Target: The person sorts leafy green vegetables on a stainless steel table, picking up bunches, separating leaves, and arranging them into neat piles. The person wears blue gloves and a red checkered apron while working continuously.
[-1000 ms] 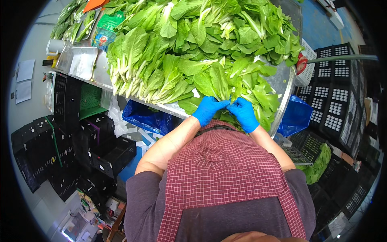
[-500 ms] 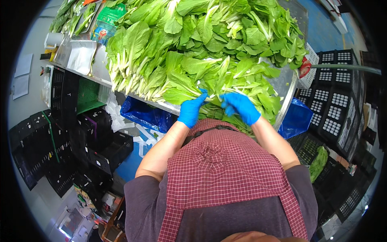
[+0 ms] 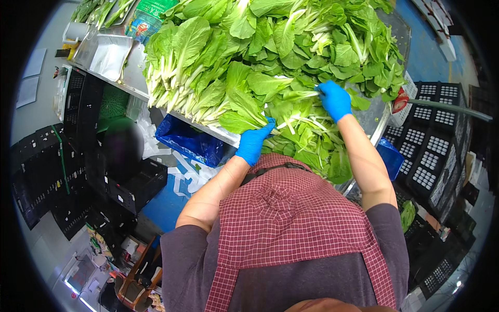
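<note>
My left hand (image 3: 253,144), in a blue glove, is closed around the stalk end of a leafy green (image 3: 242,115) at the near edge of the table. Its broad leaves point up and to the left. Farther right, my right hand (image 3: 336,102), also gloved in blue, pinches the pale stalk end of another leafy green (image 3: 300,95) lying on the heap. Loose leaves and torn stalks (image 3: 306,136) lie between my hands and against my apron. A large pile of leafy greens (image 3: 291,39) covers the table beyond, with white stalks bunched at its left.
A metal table (image 3: 136,65) bears the greens, a white tray (image 3: 111,54) and a green bag (image 3: 148,21). Blue-lined bins (image 3: 187,139) stand below the table edge. Black crates (image 3: 423,151) are stacked at right, more (image 3: 138,182) at left. White strips litter the floor.
My right hand has moved up and right, from beside my left hand to a stalk on the heap. The left hand has stayed at its leafy green. The view has shifted slightly.
</note>
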A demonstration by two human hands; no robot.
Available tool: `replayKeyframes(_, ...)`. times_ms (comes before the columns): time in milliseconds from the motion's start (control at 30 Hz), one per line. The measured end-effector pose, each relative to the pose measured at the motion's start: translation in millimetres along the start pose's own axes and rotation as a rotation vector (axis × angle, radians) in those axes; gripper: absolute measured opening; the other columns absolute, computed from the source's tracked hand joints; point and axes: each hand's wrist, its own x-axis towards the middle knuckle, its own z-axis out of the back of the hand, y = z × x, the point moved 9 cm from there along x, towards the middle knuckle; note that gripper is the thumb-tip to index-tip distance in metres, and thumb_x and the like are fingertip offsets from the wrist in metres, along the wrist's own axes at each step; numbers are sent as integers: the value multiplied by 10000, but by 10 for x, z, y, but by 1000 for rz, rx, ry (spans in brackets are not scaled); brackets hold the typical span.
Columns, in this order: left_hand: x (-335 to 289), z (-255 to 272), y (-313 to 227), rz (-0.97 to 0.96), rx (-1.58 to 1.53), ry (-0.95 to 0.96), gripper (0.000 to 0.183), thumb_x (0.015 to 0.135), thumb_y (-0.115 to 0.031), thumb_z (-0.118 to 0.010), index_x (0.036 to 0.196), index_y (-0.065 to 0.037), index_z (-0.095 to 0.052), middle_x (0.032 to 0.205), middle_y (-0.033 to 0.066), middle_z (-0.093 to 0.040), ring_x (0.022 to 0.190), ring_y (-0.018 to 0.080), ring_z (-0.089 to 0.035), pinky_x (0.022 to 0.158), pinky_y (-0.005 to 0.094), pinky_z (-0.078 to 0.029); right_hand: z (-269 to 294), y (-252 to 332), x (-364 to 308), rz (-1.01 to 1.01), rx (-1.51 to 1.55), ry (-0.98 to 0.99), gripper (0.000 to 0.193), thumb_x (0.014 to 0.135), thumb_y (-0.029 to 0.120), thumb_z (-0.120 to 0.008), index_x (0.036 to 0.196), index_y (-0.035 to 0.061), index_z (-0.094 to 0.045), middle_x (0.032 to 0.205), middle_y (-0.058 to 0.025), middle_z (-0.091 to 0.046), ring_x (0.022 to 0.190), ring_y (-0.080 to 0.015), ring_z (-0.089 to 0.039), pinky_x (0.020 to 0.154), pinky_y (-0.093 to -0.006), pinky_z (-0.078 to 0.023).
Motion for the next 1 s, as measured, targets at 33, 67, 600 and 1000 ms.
replayKeyframes(33, 21, -25, 31, 1, -18, 11, 332, 835, -260, -633, 1029, 9, -635, 962, 76, -648, 858, 110, -576, 761, 249, -455, 36, -87, -127, -3, 49, -48, 149, 766, 191, -619, 908, 145, -622, 812, -133, -583, 739, -317, -590, 643, -411, -476)
replayKeyframes(67, 15, -79, 1, -10, -13, 30, 331, 835, -257, -633, 1030, 11, -633, 968, 78, -647, 861, 112, -579, 763, 249, -457, 41, -162, -250, -90, 183, -29, 148, 752, 183, -645, 887, 126, -620, 787, -123, -592, 706, -289, -591, 627, -389, -475)
replayKeyframes(600, 7, -793, 43, 32, 24, 256, 207, 779, -143, -686, 908, 14, -644, 787, 61, -649, 676, 122, -597, 585, 247, -463, -238, 598, -1249, -331, 1077, 47, 201, 695, 124, -744, 721, 55, -557, 672, 3, -559, 610, -57, -477, 566, -222, -425)
replayKeyframes(1000, -9, -652, 49, 15, -62, 187, 271, 799, -166, -662, 997, 16, -634, 910, 84, -653, 754, 130, -598, 648, 250, -467, -484, 577, -1317, -567, 1635, 62, 163, 785, 78, -669, 905, 9, -582, 716, -48, -607, 593, -95, -561, 536, -212, -442)
